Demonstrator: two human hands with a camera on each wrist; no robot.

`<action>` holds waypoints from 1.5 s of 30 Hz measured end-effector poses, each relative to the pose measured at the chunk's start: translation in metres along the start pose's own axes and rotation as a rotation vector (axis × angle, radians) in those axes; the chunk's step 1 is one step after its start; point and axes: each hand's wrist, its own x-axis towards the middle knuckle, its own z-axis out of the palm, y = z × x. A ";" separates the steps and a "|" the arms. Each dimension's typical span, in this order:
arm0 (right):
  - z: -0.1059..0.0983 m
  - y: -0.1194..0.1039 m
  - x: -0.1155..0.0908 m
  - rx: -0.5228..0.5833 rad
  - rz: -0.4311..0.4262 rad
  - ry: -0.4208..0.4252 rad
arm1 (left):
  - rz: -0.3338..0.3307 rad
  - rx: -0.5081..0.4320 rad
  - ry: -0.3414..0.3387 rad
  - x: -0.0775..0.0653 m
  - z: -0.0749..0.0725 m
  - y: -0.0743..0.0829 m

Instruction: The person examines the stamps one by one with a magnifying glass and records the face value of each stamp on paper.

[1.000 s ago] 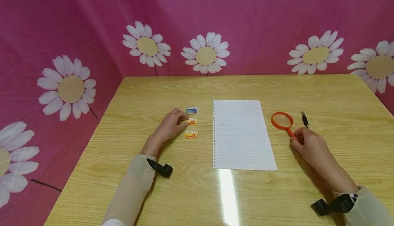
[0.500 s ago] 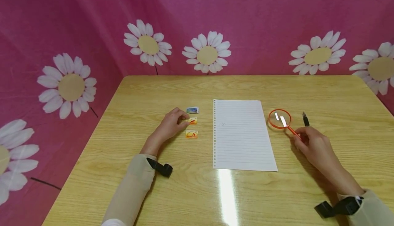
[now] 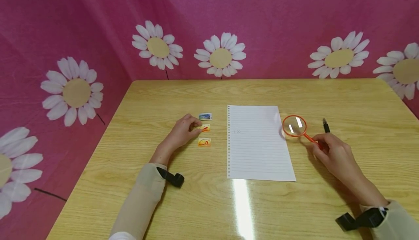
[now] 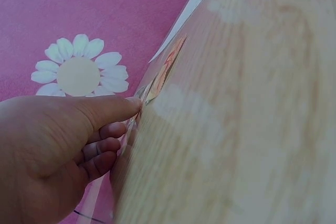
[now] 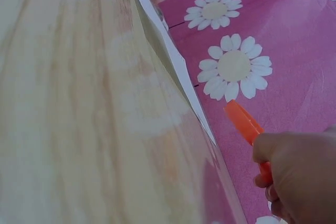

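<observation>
My left hand (image 3: 180,132) pinches the left edge of the middle yellow-and-red stamp (image 3: 206,128) on the table. In the left wrist view its thumb and curled fingers meet at the near end of the stamp (image 4: 167,69). A blue stamp (image 3: 205,116) lies just beyond it, and another yellow stamp (image 3: 204,142) lies nearer. My right hand (image 3: 335,154) grips the handle of a red-rimmed magnifying glass (image 3: 304,134), whose lens is raised near the paper's right edge. The right wrist view shows the orange magnifying glass (image 5: 244,123) edge-on.
A lined sheet of paper (image 3: 258,152) with faint writing lies mid-table, right of the stamps. Beyond my right hand lies a black pen (image 3: 326,125), partly hidden by it. A pink cloth (image 3: 262,22) with daisies hangs behind the wooden table (image 3: 183,211).
The magnifying glass has lifted, tilted and moved left toward the paper in my right hand, and its lens now shows bright reflections. My left hand stays at the middle stamp.
</observation>
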 end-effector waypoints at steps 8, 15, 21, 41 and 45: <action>0.006 -0.001 0.004 0.047 -0.096 0.033 | -0.015 -0.010 -0.009 0.000 -0.001 -0.001; 0.012 -0.009 0.010 0.083 -0.119 0.026 | -0.004 -0.012 -0.013 0.000 -0.001 -0.002; 0.017 -0.015 0.016 0.109 -0.151 0.019 | 0.003 -0.023 -0.013 0.001 -0.001 -0.002; 0.039 -0.037 0.034 0.183 -0.270 0.005 | 0.006 -0.027 0.006 0.001 0.001 -0.004; 0.043 -0.043 0.038 0.201 -0.282 -0.011 | 0.003 -0.030 0.018 0.001 0.001 -0.004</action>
